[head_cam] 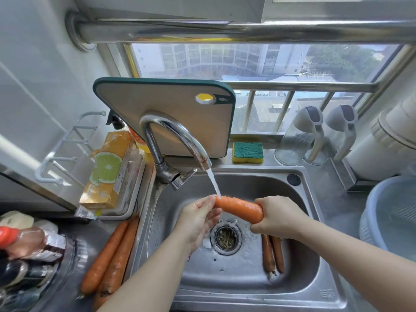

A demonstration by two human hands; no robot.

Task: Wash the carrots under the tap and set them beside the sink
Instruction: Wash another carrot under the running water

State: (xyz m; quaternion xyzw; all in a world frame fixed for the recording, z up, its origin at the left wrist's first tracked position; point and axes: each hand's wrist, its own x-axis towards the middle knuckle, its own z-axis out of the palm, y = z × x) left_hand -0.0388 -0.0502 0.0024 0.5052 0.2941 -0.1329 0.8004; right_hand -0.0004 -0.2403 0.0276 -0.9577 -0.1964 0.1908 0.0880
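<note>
the right hand (274, 216) holds the fat end of the carrot (239, 209) over the middle of the sink (304, 266), under the tap (177, 140), and the flat left hand (200, 218) touches its tip, so turn it slowly and rub every side.

The sink (315, 296) is set in the counter (90, 233), with the tap (177, 131) at its back left corner and the drain (225, 238) mid-bowl. Above the drain the held carrot (240, 209) lies crosswise: the left hand (198, 221) touches its left end, and the right hand (276, 216) wraps its right end. The sink carrots (272, 253) lie right of the drain. The counter carrots (110, 255) lie along the sink's left edge, with a tray (132, 199) behind them. Behind the tap a cutting board (166, 104) stands, with a sponge (247, 152) to its right.
</note>
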